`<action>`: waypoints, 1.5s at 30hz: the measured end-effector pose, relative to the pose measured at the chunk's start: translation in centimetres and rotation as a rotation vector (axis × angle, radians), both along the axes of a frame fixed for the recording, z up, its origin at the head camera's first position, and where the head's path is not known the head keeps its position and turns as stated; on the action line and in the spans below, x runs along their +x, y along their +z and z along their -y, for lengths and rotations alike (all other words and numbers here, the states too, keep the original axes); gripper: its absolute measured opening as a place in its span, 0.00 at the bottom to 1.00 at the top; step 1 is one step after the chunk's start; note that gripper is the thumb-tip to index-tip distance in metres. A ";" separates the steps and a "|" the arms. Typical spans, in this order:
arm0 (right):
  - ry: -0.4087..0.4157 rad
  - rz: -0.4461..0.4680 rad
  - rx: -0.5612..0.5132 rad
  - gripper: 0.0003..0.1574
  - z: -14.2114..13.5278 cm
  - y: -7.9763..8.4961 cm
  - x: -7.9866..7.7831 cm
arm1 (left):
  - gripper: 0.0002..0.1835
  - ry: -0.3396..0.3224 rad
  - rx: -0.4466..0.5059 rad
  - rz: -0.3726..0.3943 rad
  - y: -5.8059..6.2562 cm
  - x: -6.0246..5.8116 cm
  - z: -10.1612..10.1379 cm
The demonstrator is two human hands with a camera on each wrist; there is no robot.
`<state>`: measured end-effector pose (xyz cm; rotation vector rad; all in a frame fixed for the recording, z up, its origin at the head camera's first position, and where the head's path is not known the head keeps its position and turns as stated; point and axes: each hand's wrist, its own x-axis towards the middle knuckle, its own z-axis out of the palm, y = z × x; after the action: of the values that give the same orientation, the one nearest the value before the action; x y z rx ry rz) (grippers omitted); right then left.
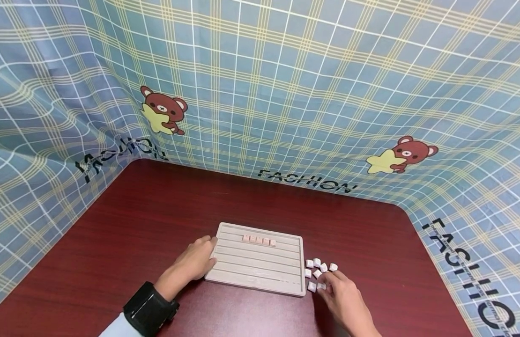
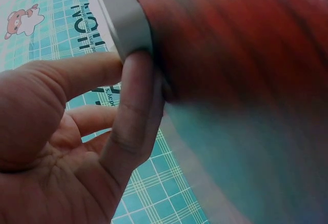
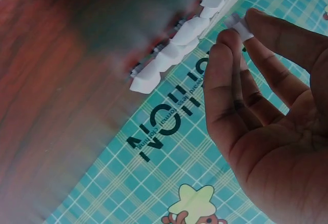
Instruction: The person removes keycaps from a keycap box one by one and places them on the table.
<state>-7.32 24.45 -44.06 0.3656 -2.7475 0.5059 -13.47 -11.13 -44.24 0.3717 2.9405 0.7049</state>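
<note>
A pale beige ridged tray (image 1: 256, 271) lies on the table. Several pink keycaps (image 1: 259, 240) sit side by side in one of its upper rows. My left hand (image 1: 195, 259) grips the tray's left edge between thumb and fingers; the left wrist view shows the tray's rim (image 2: 125, 19) between them. To the right of the tray, several loose white keycaps (image 1: 317, 262) lie in a cluster. Among the nearest of these, my right hand (image 1: 346, 299) pinches one white keycap (image 3: 240, 27) between thumb and fingertips, lifted clear of the others in the right wrist view.
The dark red wooden table (image 1: 175, 196) carries the tray and keycaps. Blue checked cloth (image 1: 243, 93) with printed bears and lettering hangs around the table's back and sides. A black band (image 1: 148, 306) is on the left wrist.
</note>
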 end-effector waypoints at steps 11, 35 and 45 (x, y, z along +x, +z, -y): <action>-0.052 0.192 0.072 0.18 -0.5 -0.6 0.5 | 0.27 0.001 0.001 -0.007 0.1 0.2 -0.1; -0.115 0.300 0.113 0.17 -0.6 -0.5 0.2 | 0.27 0.001 -0.004 -0.017 0.1 0.2 -0.2; -0.114 0.276 0.138 0.17 -0.5 0.0 0.4 | 0.27 0.002 -0.014 -0.012 0.0 0.1 -0.2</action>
<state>-6.91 24.98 -44.09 0.1808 -3.0587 0.3616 -13.42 -10.92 -44.22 0.3725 2.9561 0.6841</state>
